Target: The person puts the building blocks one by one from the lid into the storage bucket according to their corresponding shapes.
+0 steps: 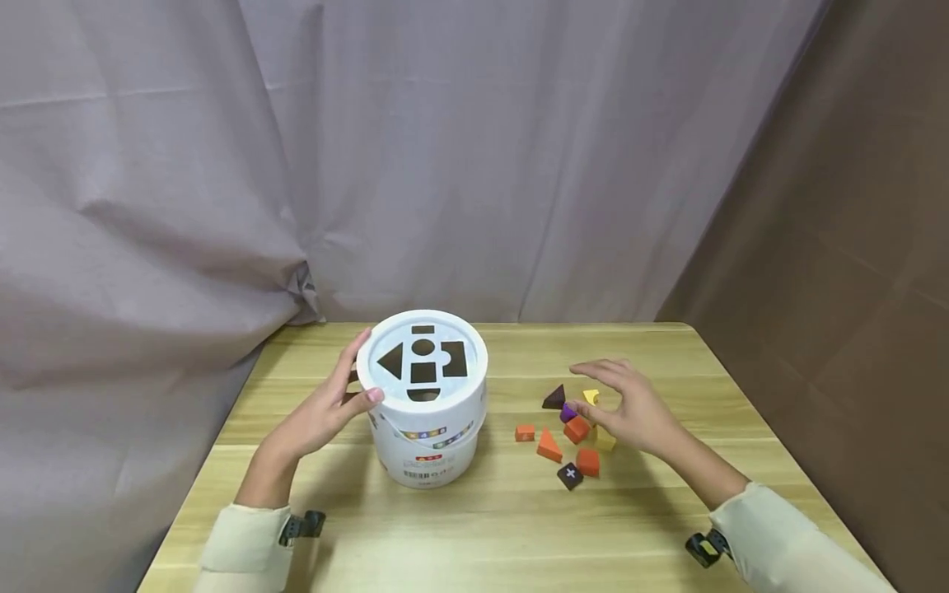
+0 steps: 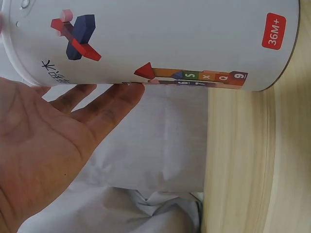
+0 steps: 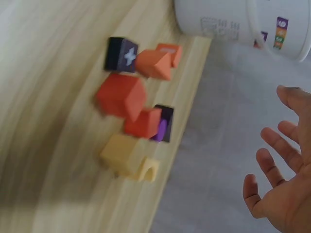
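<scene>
A white lidded bucket (image 1: 423, 445) with printed shapes stands left of the middle of the table. Its lid (image 1: 380, 383) has several cut-out holes, among them a triangle, a circle and a square. My left hand (image 1: 319, 416) rests on the bucket's left side, thumb on the lid's rim and fairly straight fingers along the wall. Over the loose blocks hovers my right hand (image 1: 630, 408), fingers spread and holding nothing. Beneath and beside it lie an orange triangular block (image 1: 549, 445), a red block (image 3: 121, 94), a dark block with a white plus (image 1: 570, 475) and a yellow block (image 3: 121, 154).
Also in the cluster are a small orange block (image 1: 525, 432), a dark triangular block (image 1: 554, 398), a purple piece (image 1: 567, 413) and a yellow arch (image 3: 148, 170). Grey curtain (image 1: 474, 165) hangs behind the wooden table (image 1: 460, 552); brown cloth (image 1: 853, 288) stands at the right.
</scene>
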A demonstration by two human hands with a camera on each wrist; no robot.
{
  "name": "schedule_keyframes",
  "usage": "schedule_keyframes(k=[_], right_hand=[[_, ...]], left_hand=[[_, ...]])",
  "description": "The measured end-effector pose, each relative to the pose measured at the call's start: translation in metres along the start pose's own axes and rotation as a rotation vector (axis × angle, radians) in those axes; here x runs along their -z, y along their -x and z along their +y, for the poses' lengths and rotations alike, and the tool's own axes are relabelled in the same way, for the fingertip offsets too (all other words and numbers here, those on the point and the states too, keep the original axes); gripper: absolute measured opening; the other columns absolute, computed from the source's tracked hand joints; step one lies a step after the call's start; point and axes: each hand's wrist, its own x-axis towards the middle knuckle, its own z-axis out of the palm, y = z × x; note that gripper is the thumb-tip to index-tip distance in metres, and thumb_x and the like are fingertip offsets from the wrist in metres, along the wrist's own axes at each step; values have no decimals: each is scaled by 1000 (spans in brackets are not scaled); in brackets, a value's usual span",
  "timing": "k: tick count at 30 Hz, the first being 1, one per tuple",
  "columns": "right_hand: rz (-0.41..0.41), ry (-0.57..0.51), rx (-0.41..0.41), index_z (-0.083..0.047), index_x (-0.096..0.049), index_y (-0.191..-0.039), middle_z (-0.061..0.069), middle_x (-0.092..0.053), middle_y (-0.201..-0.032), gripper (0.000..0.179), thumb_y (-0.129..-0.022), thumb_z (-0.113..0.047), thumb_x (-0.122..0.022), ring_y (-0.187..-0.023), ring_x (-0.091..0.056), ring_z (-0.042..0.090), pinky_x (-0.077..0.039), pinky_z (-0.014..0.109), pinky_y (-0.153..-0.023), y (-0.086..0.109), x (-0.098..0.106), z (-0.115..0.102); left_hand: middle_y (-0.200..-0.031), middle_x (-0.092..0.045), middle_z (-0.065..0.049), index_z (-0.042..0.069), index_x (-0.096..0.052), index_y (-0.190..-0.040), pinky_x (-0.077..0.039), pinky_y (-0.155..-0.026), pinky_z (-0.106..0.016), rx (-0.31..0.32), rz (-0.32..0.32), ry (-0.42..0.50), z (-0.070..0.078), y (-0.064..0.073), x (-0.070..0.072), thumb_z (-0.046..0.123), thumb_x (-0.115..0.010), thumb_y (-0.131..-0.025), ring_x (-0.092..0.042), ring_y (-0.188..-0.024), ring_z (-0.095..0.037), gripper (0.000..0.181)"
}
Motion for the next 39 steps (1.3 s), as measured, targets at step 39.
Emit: schedule_keyframes(k=[39], right_hand=[[-69,74,-157,-5,-82,-120,9,-80,-122,38,-85,-6,-95,-109,-74,36,-58,54,-96,65,-34,77]], left_hand=[[-173,-38,-21,41,-3,-178,-59,-106,-43,-19,23,-55,-2,0,1,26,-68,-111,-60,-139,-40,94]])
